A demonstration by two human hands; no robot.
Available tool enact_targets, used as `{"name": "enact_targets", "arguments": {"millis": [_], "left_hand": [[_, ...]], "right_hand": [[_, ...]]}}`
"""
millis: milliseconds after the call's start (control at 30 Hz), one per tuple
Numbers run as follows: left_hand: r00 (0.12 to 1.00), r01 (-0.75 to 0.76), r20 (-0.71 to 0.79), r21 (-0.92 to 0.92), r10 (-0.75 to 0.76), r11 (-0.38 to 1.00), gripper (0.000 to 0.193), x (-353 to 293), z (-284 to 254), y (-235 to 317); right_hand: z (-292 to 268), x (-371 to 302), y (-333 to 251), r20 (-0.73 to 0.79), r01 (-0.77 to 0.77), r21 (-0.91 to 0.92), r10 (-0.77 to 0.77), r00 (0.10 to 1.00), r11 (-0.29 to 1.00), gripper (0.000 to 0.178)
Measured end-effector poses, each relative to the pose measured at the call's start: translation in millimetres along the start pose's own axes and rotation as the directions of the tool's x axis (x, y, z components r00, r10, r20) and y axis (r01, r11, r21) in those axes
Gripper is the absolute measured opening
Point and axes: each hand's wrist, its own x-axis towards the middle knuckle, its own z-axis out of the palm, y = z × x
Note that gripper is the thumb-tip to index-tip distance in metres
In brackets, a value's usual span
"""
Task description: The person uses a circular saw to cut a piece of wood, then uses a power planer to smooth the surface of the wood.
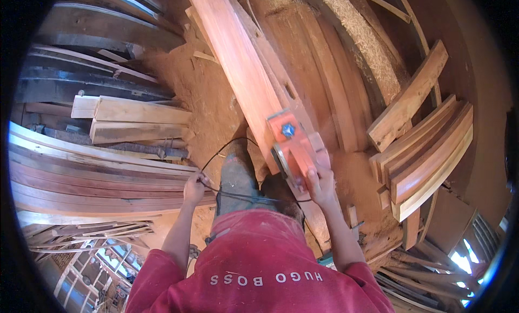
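The orange power planer [299, 155] sits at the near end of a long reddish plank [232, 48], its blue knob [287, 130] toward the front. My worry is the black cord [238, 195]: it loops across the wearer's legs [236, 175] and close to the planer, so loose slack could snag or slide underneath. Steering with one hand might also let the planer tip near the plank's end. I have the right hand's [323, 187] fingers curled round the planer's rear and the left hand's [194, 189] fingers closed narrowly on the cord. Further out, curved boards [432, 156] lie stacked to the right.
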Motion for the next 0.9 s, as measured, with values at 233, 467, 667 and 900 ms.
{"name": "enact_targets", "arguments": {"millis": [233,467,667,900], "left_hand": [[0.988,-0.088,-0.114,0.148,0.105,0.985,0.013,42.2,-36.5,-26.0],[0.997,0.068,-0.038,-0.094,-0.072,0.993,0.015,123.4,-78.9,6.1],[0.993,0.118,0.04,-0.338,-0.111,0.934,0.028,176.6,-103.7,38.5],[0.999,0.038,0.048,-0.537,-0.015,0.843,0.029,210.3,-108.5,108.2]], "right_hand": [[48.0,159.7,-121.5,-0.043,0.143,-0.042,-0.144,0.989,0.989,0.041],[92.5,349.8,-212.0,-0.111,0.241,-0.103,-0.252,0.961,0.965,0.053],[134.4,492.8,-306.1,-0.195,0.38,-0.215,-0.42,0.886,0.9,0.05],[155.5,598.2,-368.6,-0.287,0.531,-0.049,-0.521,0.804,0.846,0.06]]}}
